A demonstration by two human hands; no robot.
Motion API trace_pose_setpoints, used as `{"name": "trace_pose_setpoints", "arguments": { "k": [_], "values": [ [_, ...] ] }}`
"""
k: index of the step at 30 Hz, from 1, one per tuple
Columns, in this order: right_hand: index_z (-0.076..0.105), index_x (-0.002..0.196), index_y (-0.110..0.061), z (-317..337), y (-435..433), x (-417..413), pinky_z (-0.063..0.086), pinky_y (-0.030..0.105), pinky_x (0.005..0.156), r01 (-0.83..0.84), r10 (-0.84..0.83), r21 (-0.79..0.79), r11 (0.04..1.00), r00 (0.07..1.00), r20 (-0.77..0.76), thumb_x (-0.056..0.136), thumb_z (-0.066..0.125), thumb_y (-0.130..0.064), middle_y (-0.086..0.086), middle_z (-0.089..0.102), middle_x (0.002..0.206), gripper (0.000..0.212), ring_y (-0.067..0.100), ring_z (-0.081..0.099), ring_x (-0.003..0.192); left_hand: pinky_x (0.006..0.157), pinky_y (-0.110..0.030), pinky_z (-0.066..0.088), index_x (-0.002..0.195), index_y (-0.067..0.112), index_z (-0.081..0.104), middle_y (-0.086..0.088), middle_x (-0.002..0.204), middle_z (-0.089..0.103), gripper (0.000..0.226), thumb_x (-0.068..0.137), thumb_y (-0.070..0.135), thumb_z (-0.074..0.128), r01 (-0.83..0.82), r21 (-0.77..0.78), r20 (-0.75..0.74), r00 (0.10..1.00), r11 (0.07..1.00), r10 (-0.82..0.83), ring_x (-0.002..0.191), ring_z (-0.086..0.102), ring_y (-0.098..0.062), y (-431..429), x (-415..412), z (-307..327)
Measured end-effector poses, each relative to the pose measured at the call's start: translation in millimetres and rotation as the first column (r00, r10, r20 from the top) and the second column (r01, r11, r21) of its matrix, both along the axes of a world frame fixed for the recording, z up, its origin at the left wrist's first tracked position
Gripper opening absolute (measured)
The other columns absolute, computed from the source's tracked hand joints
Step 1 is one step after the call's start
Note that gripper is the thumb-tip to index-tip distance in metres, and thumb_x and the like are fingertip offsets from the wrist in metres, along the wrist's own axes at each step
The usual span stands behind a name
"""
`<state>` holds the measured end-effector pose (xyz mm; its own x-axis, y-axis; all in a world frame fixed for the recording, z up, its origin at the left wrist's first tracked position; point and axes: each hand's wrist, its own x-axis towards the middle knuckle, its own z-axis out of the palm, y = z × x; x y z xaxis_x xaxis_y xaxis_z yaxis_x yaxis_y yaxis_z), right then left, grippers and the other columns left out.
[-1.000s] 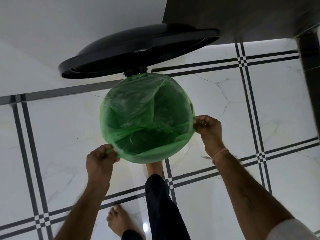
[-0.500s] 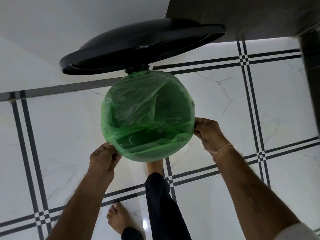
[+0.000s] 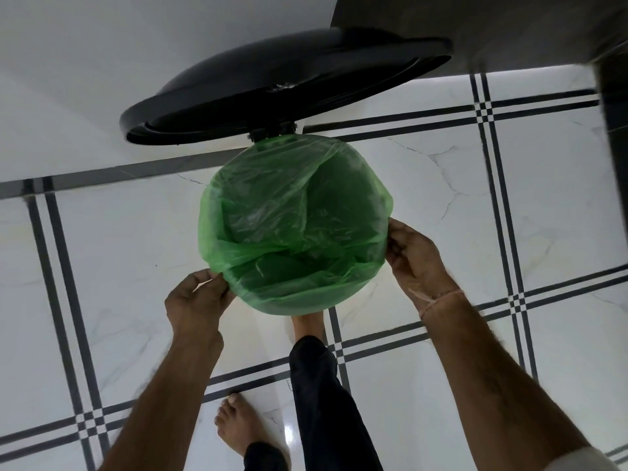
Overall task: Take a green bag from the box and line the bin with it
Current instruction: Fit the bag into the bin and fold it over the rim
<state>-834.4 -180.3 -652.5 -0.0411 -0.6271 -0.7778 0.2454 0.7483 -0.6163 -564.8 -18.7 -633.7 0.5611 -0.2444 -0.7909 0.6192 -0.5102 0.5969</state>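
A translucent green bag (image 3: 292, 226) is spread over the round mouth of the bin and folded down around its rim, hiding the bin body. The bin's black lid (image 3: 285, 86) stands raised behind it on a hinge. My left hand (image 3: 197, 297) pinches the bag's edge at the lower left of the rim. My right hand (image 3: 418, 256) grips the bag's edge at the right side of the rim. The box is not in view.
White marble floor tiles (image 3: 424, 385) with dark double lines surround the bin. My bare left foot (image 3: 238, 426) stands on the floor, and my right leg in dark trousers (image 3: 323, 385) reaches to the bin's base. A white wall (image 3: 102, 79) is behind; dark furniture (image 3: 615, 130) is at the right.
Both hands slid slightly down along the rim, pulling the bag's edge lower over the bin. The bag lies smoother over the opening.
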Motion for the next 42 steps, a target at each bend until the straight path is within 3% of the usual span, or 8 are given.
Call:
{"name": "trace_pose_setpoints", "arguments": {
  "k": [4,9,17,22,25,28,31,42],
  "values": [
    [0.069,0.117,0.002,7,-3,-4,0.063,0.028,0.080,0.099,-0.113,0.092,0.991,0.982,0.154,0.102,0.060,-0.022,0.012,0.078,0.102,0.030,0.019,0.076,0.092,0.074,-0.023,0.062,0.094,0.005,0.071,-0.001,0.078,0.079,0.013,0.099,0.002,0.059,-0.219,-0.018,-0.268,0.941,0.976,0.206,0.074,0.076,-0.010,-1,1,5],
    [0.071,0.099,0.001,7,-11,7,0.062,0.024,0.067,0.179,-0.197,0.154,0.972,0.975,0.107,0.097,0.063,-0.001,0.010,0.079,0.083,0.008,0.015,0.077,0.073,0.063,-0.019,0.060,0.095,0.003,0.067,-0.005,0.080,0.078,0.004,0.095,-0.001,0.065,-0.359,0.085,-0.443,0.822,0.930,0.358,0.065,0.075,-0.009,-12,3,-2],
    [0.062,0.086,-0.007,18,-27,16,0.059,0.020,0.057,0.265,-0.270,0.158,0.951,0.963,0.015,0.096,0.066,-0.004,0.008,0.059,0.077,0.011,0.012,0.057,0.063,0.086,-0.032,0.058,0.083,0.017,0.071,0.000,0.082,0.067,0.020,0.098,0.030,0.066,-0.280,0.036,-0.416,0.868,0.959,0.270,0.077,0.062,-0.013,-21,13,11],
    [0.065,0.081,-0.012,18,-33,21,0.055,0.024,0.059,0.038,-0.029,0.086,0.996,0.995,-0.096,0.095,0.070,-0.014,0.001,0.054,0.068,0.015,0.011,0.052,0.058,0.060,-0.026,0.060,0.101,0.014,0.062,-0.004,0.090,0.067,0.009,0.096,0.006,0.062,-0.142,0.063,-0.307,0.939,0.988,0.154,0.067,0.063,-0.013,-25,15,2],
    [0.066,0.108,-0.007,18,-33,27,0.058,0.029,0.070,-0.026,0.031,0.036,0.999,0.989,-0.145,0.096,0.064,-0.005,0.005,0.067,0.086,0.012,0.018,0.062,0.075,0.066,-0.030,0.062,0.100,0.014,0.061,-0.006,0.091,0.069,0.014,0.097,0.001,0.059,-0.133,0.055,-0.216,0.966,0.990,0.141,0.071,0.066,-0.017,-25,14,3],
    [0.070,0.096,-0.008,15,-31,29,0.060,0.036,0.080,-0.022,0.022,0.000,1.000,0.983,-0.184,0.095,0.063,0.000,0.010,0.071,0.093,0.011,0.025,0.066,0.084,0.070,-0.032,0.064,0.092,0.017,0.060,-0.008,0.078,0.068,0.021,0.096,-0.004,0.060,-0.109,0.035,-0.060,0.992,0.993,0.111,0.059,0.066,-0.013,-26,8,15],
    [0.067,0.082,-0.012,18,-28,31,0.057,0.025,0.058,-0.024,0.014,-0.031,0.999,0.957,-0.289,0.095,0.068,-0.003,0.007,0.068,0.078,0.016,0.016,0.064,0.065,0.071,-0.030,0.064,0.095,0.010,0.064,-0.010,0.080,0.069,0.013,0.094,-0.003,0.063,-0.114,0.035,0.039,0.993,0.993,0.113,0.062,0.068,-0.015,-24,0,21],
    [0.068,0.089,0.001,23,-36,37,0.049,0.039,0.073,-0.062,0.093,0.090,0.994,0.917,-0.387,0.096,0.072,-0.028,0.014,0.058,0.083,0.031,0.026,0.053,0.075,0.071,-0.041,0.055,0.096,0.014,0.061,-0.001,0.076,0.056,0.018,0.104,0.031,0.056,-0.217,0.218,-0.352,0.892,0.952,0.284,0.069,0.058,-0.014,-42,-7,21]
  ]
}}
